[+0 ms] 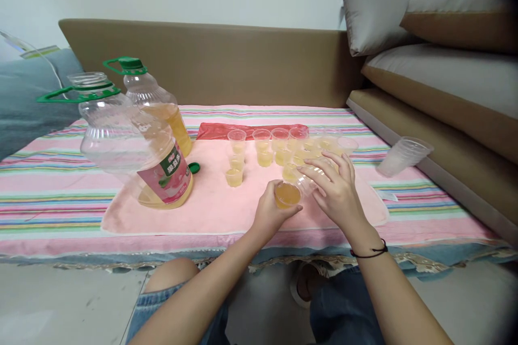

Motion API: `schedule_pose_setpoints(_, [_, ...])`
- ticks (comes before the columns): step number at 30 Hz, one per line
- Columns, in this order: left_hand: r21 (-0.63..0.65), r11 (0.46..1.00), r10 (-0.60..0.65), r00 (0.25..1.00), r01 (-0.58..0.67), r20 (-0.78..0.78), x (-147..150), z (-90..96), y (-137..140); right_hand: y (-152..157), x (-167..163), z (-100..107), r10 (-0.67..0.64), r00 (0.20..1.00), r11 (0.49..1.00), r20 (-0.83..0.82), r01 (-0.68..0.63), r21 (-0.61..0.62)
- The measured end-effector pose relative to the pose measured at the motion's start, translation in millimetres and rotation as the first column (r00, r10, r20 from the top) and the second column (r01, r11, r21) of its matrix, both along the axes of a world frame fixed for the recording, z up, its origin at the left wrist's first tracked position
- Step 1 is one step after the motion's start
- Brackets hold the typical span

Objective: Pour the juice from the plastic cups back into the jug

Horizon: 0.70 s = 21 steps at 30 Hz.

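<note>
My left hand (272,209) grips a clear plastic cup of yellow juice (287,194), its mouth tipped toward me. In my right hand (338,188) is another clear plastic cup (308,180), lying over sideways with its end close against the juice cup; whether the two touch I cannot tell. Beyond my hands stand several plastic cups (265,153) part filled with juice, in rows on a pink mat (210,205). My right fingers hide some of them. A shorter row of juice cups (234,177) runs to the left.
A big uncapped juice bottle (165,172), low on juice, stands at left, before a fuller, capped bottle (182,129). A green cap (193,167) lies beside them. Stacked cups (404,156) lie at right by piled cushions (441,75). Red plastic wrapping (218,130) lies behind the cups.
</note>
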<state>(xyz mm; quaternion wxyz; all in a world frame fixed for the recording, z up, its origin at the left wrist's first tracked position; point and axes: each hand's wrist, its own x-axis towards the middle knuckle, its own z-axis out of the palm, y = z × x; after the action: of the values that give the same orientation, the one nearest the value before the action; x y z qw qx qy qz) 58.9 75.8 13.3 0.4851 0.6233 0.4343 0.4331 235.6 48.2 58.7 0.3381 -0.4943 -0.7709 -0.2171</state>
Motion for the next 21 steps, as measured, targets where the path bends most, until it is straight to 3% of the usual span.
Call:
schedule_pose_setpoints(12, [-0.002,1.000,0.009,1.000,-0.009,-0.006,0,-4.8,2,1,11,-1,-0.014,0.999,1.000,-0.032,0.013,-0.019])
schedule_pose_setpoints(18, [0.016,1.000,0.005,1.000,-0.005,0.018,-1,-5.5,2,3,18,-6,0.002,0.976,0.999,-0.217,-0.011,-0.042])
schedule_pose_setpoints(21, [0.009,1.000,0.008,0.999,-0.008,0.037,-1,-6.6,4,5,22,-12,-0.040,0.925,0.996,-0.379,0.008,-0.085])
